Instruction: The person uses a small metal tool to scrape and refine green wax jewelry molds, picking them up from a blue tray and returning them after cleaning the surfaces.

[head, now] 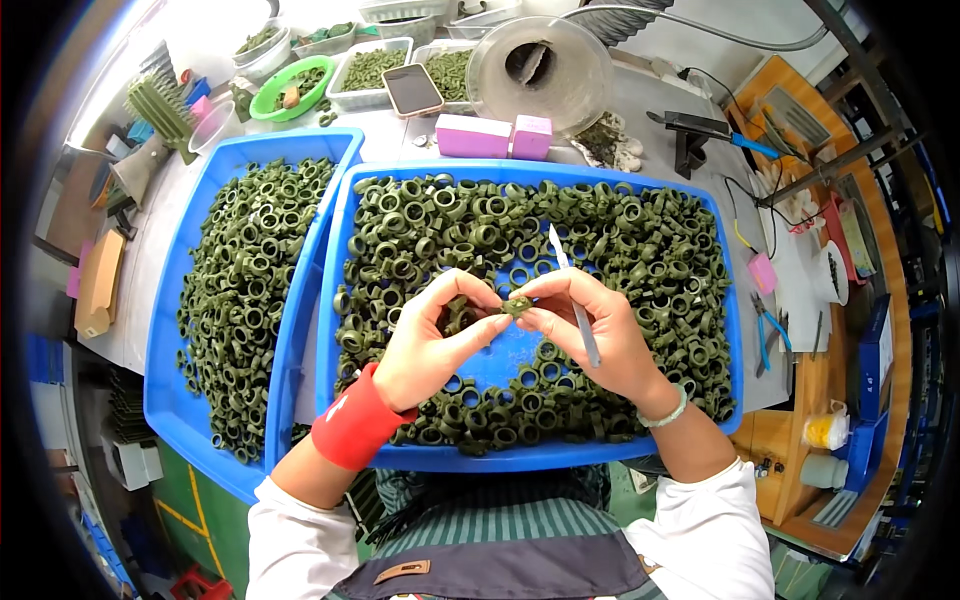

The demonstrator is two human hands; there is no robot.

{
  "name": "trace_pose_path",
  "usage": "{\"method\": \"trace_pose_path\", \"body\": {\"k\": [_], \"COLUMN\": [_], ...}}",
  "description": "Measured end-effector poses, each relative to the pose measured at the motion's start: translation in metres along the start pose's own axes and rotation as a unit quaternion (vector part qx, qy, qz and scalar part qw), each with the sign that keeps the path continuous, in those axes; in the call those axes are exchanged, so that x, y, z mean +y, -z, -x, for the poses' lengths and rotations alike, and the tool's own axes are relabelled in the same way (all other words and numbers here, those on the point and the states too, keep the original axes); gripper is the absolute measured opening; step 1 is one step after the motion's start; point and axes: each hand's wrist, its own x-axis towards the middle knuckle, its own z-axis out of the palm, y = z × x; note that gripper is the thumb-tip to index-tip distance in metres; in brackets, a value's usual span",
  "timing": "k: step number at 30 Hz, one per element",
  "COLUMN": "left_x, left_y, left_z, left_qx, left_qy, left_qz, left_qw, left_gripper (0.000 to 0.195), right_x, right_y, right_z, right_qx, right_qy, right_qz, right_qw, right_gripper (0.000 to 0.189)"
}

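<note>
My left hand (442, 330) and my right hand (592, 322) meet over a blue plastic tray (337, 247) heaped with dark green ring-shaped pieces. Between the fingertips of both hands is one small green ring-shaped piece (516, 305). A scalpel-like knife (583, 330) with a silver handle also rests in my right hand, its blade pointing away from me. Under the left fingers lie more green rings, partly hidden. To the left a second blue tray (169, 300) holds a long heap of similar green rings.
Behind the trays are pink blocks (472, 136), a phone (413, 90), a green basket (262, 105), a clear funnel-like hood (540, 67) and a stained glove (607, 142). Blue-handled pliers (765, 334) lie at the right. An orange-brown box (100, 285) stands at the left.
</note>
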Motion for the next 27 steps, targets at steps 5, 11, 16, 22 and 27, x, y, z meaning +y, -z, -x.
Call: {"method": "trace_pose_path", "body": {"k": [5,11,16,22,27], "left_x": [0.006,0.006,-0.005,0.008,-0.001], "left_y": [0.003,0.002,-0.001,0.005,0.022], "left_z": [0.002,0.003,0.003,0.002,-0.003], "left_qx": [-0.010,0.015,0.027,0.033,0.057], "left_qy": [0.121,0.043,-0.060,0.077,0.159], "left_qz": [0.158,0.088,-0.026,0.123,0.348], "left_qw": [0.980,0.995,0.998,0.989,0.922], "left_gripper": [0.018,0.021,0.022,0.017,0.036], "right_x": [0.006,-0.004,0.003,0.018,0.054], "right_y": [-0.005,-0.005,-0.006,-0.001,-0.003], "right_z": [0.000,-0.004,-0.002,-0.012,-0.018], "right_qx": [0.018,0.018,0.033,0.055,-0.023], "right_qy": [0.055,0.077,0.038,0.013,0.091], "right_qz": [-0.003,0.027,-0.015,0.080,0.328], "right_qw": [0.998,0.997,0.999,0.995,0.940], "right_gripper": [0.019,0.020,0.017,0.013,0.021]}}
